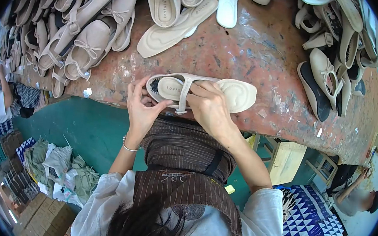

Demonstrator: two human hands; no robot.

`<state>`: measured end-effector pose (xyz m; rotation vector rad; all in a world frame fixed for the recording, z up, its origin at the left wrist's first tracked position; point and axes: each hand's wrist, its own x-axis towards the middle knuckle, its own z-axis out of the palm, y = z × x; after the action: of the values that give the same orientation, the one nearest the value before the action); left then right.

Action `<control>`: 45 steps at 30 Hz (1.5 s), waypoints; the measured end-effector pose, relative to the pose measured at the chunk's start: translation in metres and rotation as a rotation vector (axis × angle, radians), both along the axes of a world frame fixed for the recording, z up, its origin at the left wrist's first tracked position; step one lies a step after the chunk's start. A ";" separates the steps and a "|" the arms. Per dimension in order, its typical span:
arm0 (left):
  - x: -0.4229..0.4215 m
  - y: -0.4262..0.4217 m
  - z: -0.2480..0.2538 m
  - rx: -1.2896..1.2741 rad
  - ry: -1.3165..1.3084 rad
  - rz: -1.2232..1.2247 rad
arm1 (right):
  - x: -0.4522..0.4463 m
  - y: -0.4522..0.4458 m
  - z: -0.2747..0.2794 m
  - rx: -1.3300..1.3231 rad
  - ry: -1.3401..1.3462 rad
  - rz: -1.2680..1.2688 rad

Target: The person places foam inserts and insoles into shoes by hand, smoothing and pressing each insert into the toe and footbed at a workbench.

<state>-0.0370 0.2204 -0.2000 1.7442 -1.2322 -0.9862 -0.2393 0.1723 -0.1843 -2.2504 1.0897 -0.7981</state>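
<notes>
A beige strapped shoe [183,94] lies sideways on the worktable in front of me, its heel end to the left. My left hand [142,104] curls around that heel end, thumb on the near side and fingers on the far side. A pale insole [241,97] with printed lettering at its heel runs along the shoe, and its broad front part shows to the right. My right hand [210,106] is closed over the insole's middle, fingertips beside the strap; the fingers' undersides are hidden. A small buckle hangs at the strap's near end.
Piled beige shoes [87,44] cover the table's left side, with another heap [334,73] at the right. Several loose insoles [177,28] lie at the back of the worktable [267,57]. Bags and boxes stand on the floor at left. Other people are at both sides.
</notes>
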 end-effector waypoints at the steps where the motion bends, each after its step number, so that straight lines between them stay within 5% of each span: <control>1: 0.002 0.000 -0.002 -0.014 0.003 -0.002 | 0.005 0.001 0.000 0.031 -0.008 0.005; 13: 0.012 -0.015 -0.023 -0.098 -0.013 0.069 | 0.031 0.006 -0.021 0.128 -0.020 -0.026; 17: 0.008 -0.021 -0.030 -0.093 0.159 0.158 | 0.031 0.009 -0.018 0.057 0.126 0.008; 23: 0.014 -0.027 -0.031 -0.014 0.090 0.187 | 0.029 0.009 -0.018 0.027 0.153 0.279; 32: 0.016 -0.033 -0.020 -0.016 -0.048 0.097 | 0.021 0.031 0.010 -0.138 0.559 -0.035; 36: 0.011 -0.025 -0.010 0.029 -0.054 0.021 | 0.000 0.007 0.021 0.154 0.311 -0.176; 39: -0.015 0.002 0.000 0.006 -0.184 -0.173 | -0.009 -0.036 0.007 -0.319 0.291 -0.663; 41: -0.040 0.016 0.010 0.024 -0.273 -0.328 | -0.023 -0.051 0.026 -0.130 0.114 -0.801; 43: -0.059 0.026 0.016 -0.101 -0.417 -0.390 | -0.033 -0.049 0.054 0.516 -0.312 -0.595; 45: -0.073 0.037 0.022 -0.281 -0.487 -0.424 | -0.037 -0.011 0.050 0.314 -0.174 -0.400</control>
<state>-0.1098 0.2578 -0.1777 1.5746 -2.0080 -0.5784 -0.2759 0.1613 -0.1347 -1.6957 1.4873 -0.8875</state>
